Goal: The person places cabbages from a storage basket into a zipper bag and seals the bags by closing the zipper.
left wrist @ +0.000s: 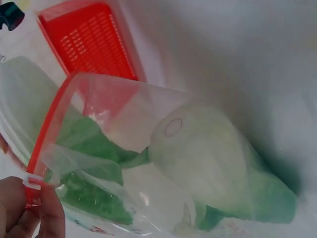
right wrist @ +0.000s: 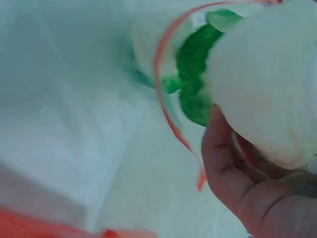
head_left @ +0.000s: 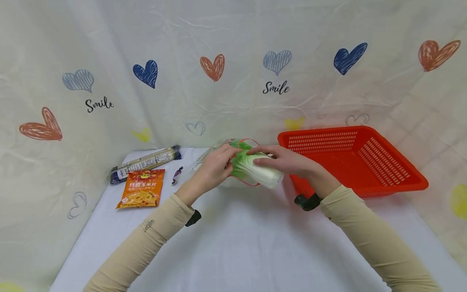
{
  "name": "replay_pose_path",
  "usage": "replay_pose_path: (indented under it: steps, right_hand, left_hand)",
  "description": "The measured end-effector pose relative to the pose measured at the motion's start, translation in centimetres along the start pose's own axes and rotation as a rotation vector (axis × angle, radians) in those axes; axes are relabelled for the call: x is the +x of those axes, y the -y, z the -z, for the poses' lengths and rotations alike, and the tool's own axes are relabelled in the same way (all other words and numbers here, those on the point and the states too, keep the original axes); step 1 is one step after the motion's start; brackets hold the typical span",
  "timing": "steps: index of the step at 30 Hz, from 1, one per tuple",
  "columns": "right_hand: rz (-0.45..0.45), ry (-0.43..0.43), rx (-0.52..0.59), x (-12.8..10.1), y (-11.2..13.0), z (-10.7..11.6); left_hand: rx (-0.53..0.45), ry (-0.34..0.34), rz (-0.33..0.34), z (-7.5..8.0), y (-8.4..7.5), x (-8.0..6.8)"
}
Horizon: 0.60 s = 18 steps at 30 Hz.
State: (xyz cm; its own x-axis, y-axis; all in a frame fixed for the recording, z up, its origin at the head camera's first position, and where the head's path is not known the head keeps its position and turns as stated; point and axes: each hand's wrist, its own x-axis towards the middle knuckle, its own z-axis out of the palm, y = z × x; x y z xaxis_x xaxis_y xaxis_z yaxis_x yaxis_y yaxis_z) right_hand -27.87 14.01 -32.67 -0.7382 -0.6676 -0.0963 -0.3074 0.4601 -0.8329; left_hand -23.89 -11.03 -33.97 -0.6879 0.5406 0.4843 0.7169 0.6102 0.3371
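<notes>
In the head view a Chinese cabbage (head_left: 265, 173) lies slantwise between the two hands, white stem toward the right. Its green leafy end is inside the mouth of a clear zip bag (head_left: 208, 157) with a red rim (left wrist: 48, 121). My left hand (head_left: 216, 165) pinches that rim near a white slider (left wrist: 32, 181). With fingers and thumb on either side, my right hand (head_left: 279, 159) grips the cabbage's white part. A pale, rounded vegetable with green ends (left wrist: 198, 153) shows through the bag's plastic in the left wrist view.
On the right stands a red plastic basket (head_left: 328, 129) with slotted walls. Left of the bag lie an orange corn chip packet (head_left: 144, 190), a long clear-wrapped packet (head_left: 147, 162) and a small purple wrapped candy (head_left: 176, 175). A heart-printed cloth (head_left: 240, 32) hangs behind the table.
</notes>
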Motion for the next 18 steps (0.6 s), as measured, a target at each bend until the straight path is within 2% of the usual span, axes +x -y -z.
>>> replay_pose_path:
  steps: [3,9,11,13,14,18]
  right_hand:
    - [-0.001,-0.04,-0.008,0.3,-0.5,-0.8]
    - [0.005,-0.195,-0.222,1.6,-0.3,-3.5]
    - [-0.001,-0.248,-0.241,2.1,-0.3,-4.0]
    - [-0.043,-0.283,-0.161,2.3,-0.3,-4.3]
    - [-0.067,-0.292,-0.087,2.3,-0.3,-4.3]
    - [-0.149,-0.355,0.335,2.1,-0.6,-4.3]
  left_hand:
    - [0.0,-0.006,-0.04,-0.3,0.0,0.0]
    - [0.02,-0.014,-0.177,-1.2,-0.3,-0.1]
    - [0.04,-0.011,-0.199,-1.4,-0.4,-0.2]
    - [0.069,-0.007,-0.195,-1.5,-0.5,-0.3]
    - [0.082,-0.007,-0.183,-1.6,-0.5,-0.4]
    - [0.137,-0.036,-0.103,-1.6,-0.1,-0.9]
